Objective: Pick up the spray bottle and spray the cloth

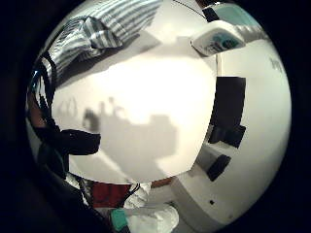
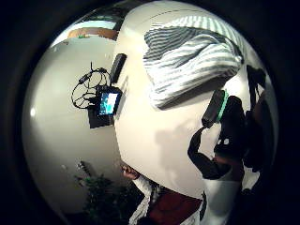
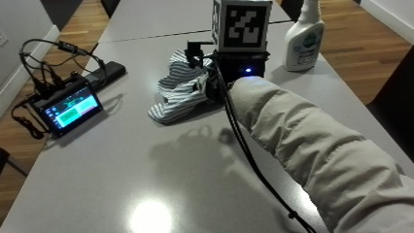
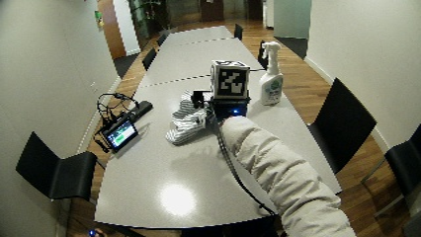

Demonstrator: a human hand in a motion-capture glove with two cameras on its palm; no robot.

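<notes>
Nearest me, the pale padded sleeve (image 3: 304,141) reaches out over the grey table (image 3: 129,170), carrying the gloved right hand (image 3: 216,80) above the tabletop; it touches nothing. From outside the hand is hidden by its own rig, and the palm views show only black straps at their edges, so I cannot tell whether the fingers are spread or curled. Just beside the hand lies the striped cloth (image 3: 178,90), crumpled in a heap on the table, presumably left there as the target. Farther off stands the white spray bottle (image 3: 302,41), upright near the table's right edge, well apart from the cloth. I judge the reach for it has yet to finish. At the left edge sits a small monitor (image 3: 68,108) with its cables.
</notes>
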